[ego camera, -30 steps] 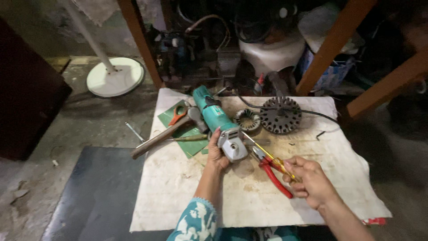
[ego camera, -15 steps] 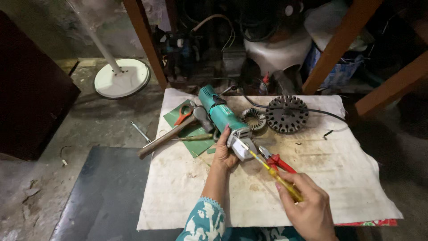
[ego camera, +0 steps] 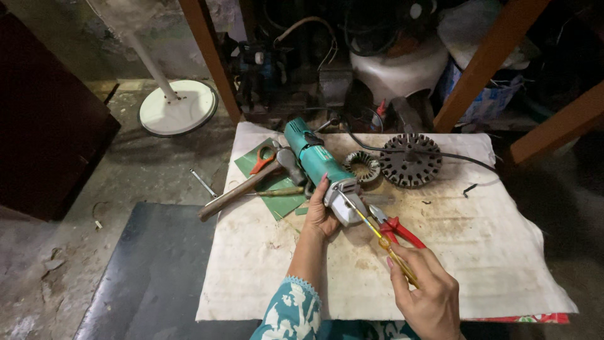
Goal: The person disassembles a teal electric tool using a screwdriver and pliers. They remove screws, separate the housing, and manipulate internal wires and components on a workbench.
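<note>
- Head view: the right hand (ego camera: 428,296) closes its fingers around the yellow handle of a screwdriver (ego camera: 377,233), gripping it near the lower edge of the picture.
- The screwdriver's thin shaft slants up and to the left, and its tip meets the grey metal head of the angle grinder (ego camera: 321,167).
- The left hand (ego camera: 322,211) cups the grinder's grey head from the left, fingers curled against it and one fingertip resting on top; a patterned teal and white sleeve (ego camera: 290,315) covers the forearm.
- The angle grinder lies on its side on a stained white cloth (ego camera: 491,252), its teal body pointing up and left, its dark cord running off to the right.
- Red-handled pliers (ego camera: 396,228) lie just beside the screwdriver shaft, to its right.
- A small ring-shaped stator (ego camera: 363,167) sits just right of the grinder body, with a larger round laminated core (ego camera: 410,160) beyond it.
- Left of the grinder, a hammer (ego camera: 248,184) with a wooden handle rests across a green mat (ego camera: 277,201), near orange-handled scissors (ego camera: 263,158).
- A white round fan base (ego camera: 177,107) stands on the floor, well apart.
</note>
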